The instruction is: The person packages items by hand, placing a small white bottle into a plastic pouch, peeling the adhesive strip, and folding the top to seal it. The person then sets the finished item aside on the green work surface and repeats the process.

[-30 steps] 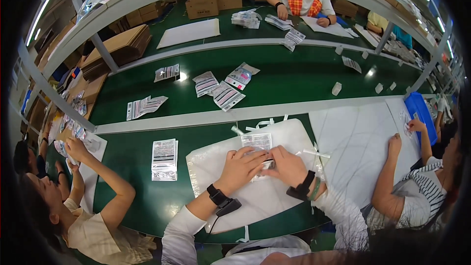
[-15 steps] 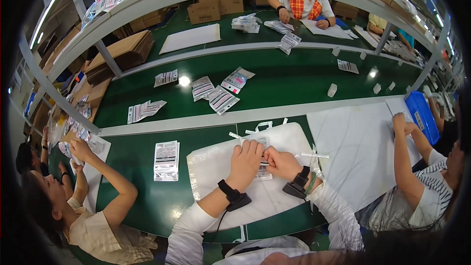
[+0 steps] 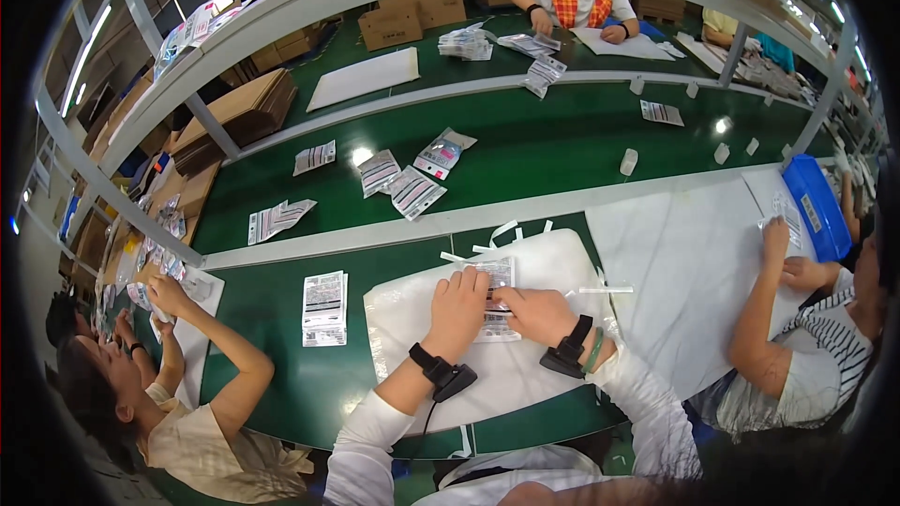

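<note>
A flat packet [image 3: 502, 269] with dense dark print lies on the white padded sheet [image 3: 412, 319] in front of me. My left hand [image 3: 459, 305] grips its left side, fingers pointing away from me. My right hand [image 3: 534, 316] is closed, with thumb and forefinger pinching at the packet's middle next to the left fingertips. Both hands cover the middle of the packet; its top and bottom ends show. What lies under the fingers is hidden. Left of the sheet, a neat stack of similar packets [image 3: 324, 309] rests on the green table [image 3: 281, 394].
Loose packets [image 3: 412, 192] and small clear pieces [image 3: 628, 162] lie on the green belt [image 3: 534, 150] beyond the white rail [image 3: 394, 229]. White strips [image 3: 504, 232] lie at the sheet's far edge. Co-workers sit left and right; a blue bin [image 3: 817, 211] stands far right.
The view has shifted slightly. My left hand has drawn back toward me a little, uncovering more of the packet's top. The right co-worker's hands have lowered, and a packet shows there.
</note>
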Available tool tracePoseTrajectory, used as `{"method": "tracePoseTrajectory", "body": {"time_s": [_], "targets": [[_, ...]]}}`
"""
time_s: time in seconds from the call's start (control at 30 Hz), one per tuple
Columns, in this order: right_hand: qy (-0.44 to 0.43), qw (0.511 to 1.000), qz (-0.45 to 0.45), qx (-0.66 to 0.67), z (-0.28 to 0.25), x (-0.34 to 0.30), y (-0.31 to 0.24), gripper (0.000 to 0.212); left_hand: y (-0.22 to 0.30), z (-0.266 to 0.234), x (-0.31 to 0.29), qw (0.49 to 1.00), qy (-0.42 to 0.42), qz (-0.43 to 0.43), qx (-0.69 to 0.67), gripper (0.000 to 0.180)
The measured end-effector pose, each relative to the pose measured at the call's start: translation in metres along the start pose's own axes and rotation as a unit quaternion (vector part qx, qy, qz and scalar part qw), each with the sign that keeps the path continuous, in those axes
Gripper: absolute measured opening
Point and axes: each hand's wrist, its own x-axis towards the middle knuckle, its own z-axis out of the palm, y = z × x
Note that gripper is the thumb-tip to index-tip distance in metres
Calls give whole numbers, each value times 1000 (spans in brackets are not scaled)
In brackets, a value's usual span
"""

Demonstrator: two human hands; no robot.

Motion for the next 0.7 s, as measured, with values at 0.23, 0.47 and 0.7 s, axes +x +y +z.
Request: {"method": "tracePoseTrajectory", "body": {"time_s": [0.23,0.47,0.7], "targets": [[51,991,-122,-23,-24,-22,19,42,-28,-29,-45,982,-47,95,-158,43],[13,987,-142,-71,-33,-32,30,55,-52,-15,-65,974,-98,144,-148,54],[76,992,-93,-25,-31,-31,21,37,-56,-30,-63,962,-146,168,-158,58]]}}
